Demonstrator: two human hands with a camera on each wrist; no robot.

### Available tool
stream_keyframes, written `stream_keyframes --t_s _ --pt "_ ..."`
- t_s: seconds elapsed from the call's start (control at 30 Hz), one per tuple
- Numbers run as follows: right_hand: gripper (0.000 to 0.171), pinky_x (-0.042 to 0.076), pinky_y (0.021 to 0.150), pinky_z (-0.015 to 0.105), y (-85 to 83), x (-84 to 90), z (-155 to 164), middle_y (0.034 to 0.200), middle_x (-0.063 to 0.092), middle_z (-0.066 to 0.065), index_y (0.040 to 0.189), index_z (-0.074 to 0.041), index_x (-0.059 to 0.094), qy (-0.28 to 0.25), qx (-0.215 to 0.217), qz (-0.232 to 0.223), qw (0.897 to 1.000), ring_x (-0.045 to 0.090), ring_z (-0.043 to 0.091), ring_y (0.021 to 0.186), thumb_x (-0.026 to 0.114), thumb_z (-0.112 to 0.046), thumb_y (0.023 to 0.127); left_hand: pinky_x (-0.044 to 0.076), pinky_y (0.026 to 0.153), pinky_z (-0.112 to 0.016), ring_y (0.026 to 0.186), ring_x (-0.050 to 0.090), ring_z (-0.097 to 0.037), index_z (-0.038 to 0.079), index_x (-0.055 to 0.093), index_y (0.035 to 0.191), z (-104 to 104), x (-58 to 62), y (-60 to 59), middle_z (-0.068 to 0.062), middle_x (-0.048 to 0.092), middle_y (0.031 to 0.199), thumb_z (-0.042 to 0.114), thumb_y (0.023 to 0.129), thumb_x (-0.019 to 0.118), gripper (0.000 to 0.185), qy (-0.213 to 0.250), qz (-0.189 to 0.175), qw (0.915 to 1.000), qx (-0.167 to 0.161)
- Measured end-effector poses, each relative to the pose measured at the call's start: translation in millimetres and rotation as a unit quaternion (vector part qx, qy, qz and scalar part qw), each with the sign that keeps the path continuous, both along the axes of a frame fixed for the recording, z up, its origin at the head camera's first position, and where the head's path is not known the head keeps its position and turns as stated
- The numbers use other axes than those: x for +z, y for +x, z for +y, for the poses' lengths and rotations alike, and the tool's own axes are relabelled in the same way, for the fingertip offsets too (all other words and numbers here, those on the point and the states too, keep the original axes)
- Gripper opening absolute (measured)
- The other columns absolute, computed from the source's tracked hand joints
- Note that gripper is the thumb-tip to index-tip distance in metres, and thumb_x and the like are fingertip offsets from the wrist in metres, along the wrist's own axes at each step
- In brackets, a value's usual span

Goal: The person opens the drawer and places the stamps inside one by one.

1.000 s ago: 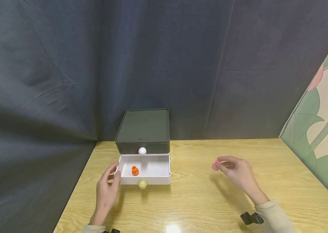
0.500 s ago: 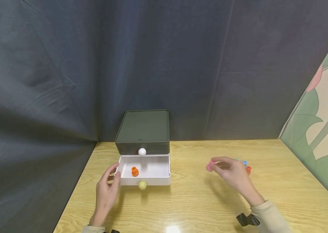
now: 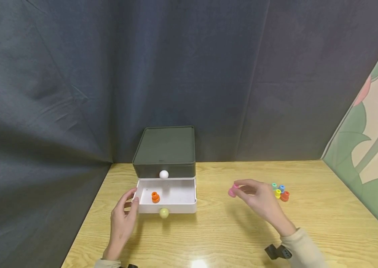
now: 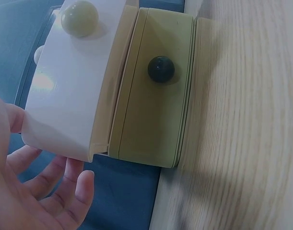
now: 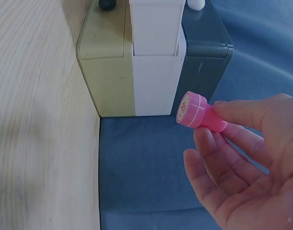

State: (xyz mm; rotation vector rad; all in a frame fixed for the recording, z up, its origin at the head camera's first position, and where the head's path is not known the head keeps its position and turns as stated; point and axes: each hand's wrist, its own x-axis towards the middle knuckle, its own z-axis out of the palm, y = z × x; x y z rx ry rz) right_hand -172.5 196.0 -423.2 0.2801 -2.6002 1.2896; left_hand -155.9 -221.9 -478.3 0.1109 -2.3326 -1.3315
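Dark curtain [image 3: 75, 74] behind and left of desk [image 3: 229, 230]; floral panel [image 3: 373, 134] along the right edge. Wide bare wood between drawer unit and right hand, more toward the near edge. Drawer unit [image 3: 165, 149] at the desk's back edge, left of centre, dark top box with white knob [image 3: 164, 174]. White drawer [image 3: 189, 195] pulled out toward the near edge, pale knob [image 3: 164, 212] on its front, orange peg [image 3: 155, 197] standing inside at left. Olive bottom drawer [image 4: 153, 100] closed, dark knob [image 4: 160, 69]. Left hand [image 3: 123, 219] on the desk, fingers relaxed, fingertips touching the white drawer's left front corner, holding nothing. Right hand [image 3: 262, 203] raised, well apart from the unit, right of it, pinching pink peg [image 3: 232, 191] between thumb and fingers. Pink peg's round end face printed with a small mark, unreadable. Cluster of small pegs [image 3: 280, 191] on the desk just right of the right hand: green, blue, yellow, red-orange.
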Motion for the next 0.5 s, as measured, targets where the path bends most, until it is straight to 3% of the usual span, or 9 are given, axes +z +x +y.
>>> stream_keyframes --t_s 0.5 --pt "0.024 0.063 0.073 0.030 1.2 7.2 -18.3 0.110 0.082 0.009 0.117 -0.011 0.080 0.012 0.012 0.019 1.000 0.080 0.022 0.092 0.082 -0.021 0.095 0.055 0.075 -0.021 0.097 0.064 -0.013 0.015 0.069 0.141 0.4 2.9 1.9 -0.014 0.073 0.132 0.019 0.108 0.062 0.034 0.002 -0.002 1.0000 -0.003"
